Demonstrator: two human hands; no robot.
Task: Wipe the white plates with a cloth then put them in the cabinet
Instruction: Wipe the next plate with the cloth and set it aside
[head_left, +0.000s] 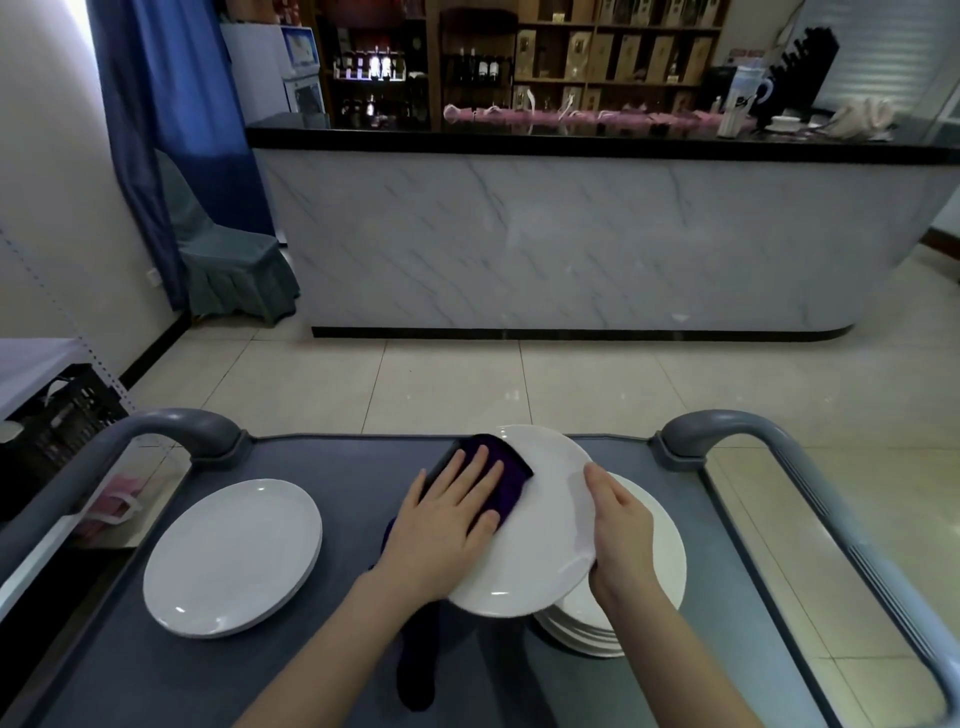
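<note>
Purple cloth (506, 480) under flat left hand (441, 519), right hand (621, 525) fingers gripping tilted plate (550, 545), stacks (234, 556) on cart (337, 457).

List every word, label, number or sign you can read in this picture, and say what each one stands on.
No text is legible.
Red and white sign on the back wall: blurred.
Labels on the bottles on the shelves: too small.
Blue panel on the white appliance: blurred.
White plate, purple cloth, grey cart: no text.
</note>
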